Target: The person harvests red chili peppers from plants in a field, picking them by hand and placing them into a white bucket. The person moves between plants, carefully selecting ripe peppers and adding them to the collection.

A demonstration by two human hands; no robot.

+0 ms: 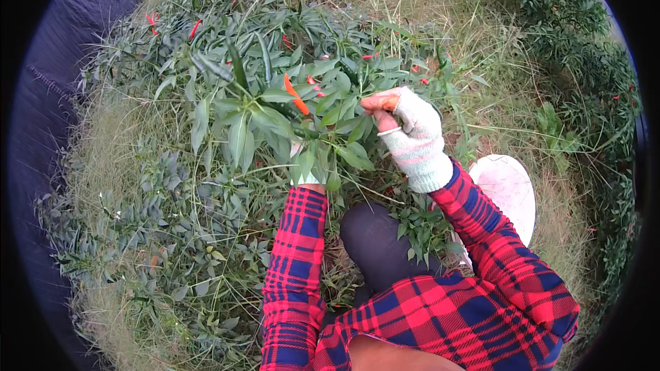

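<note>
My right hand (412, 131), in a pale knitted glove with bare fingertips, is at the right side of a leafy chili pepper plant (273, 118). Its thumb and forefinger come together beside the leaves; whether something small lies between them is unclear. My left hand (304, 165), gloved alike, reaches in under the foliage, which hides its fingers. Just above it an orange-red chili pepper (296, 95) hangs among the leaves. Long green chili peppers (264, 56) stand at the plant's top, and a red chili pepper (195, 29) shows farther left.
A white round container (508, 196), seen partly behind my right sleeve, stands on the grass. My dark-clad knee (379, 242) is below the plant. Black sheeting (46, 113) runs along the left edge. Another row of pepper plants (593, 129) grows at the right.
</note>
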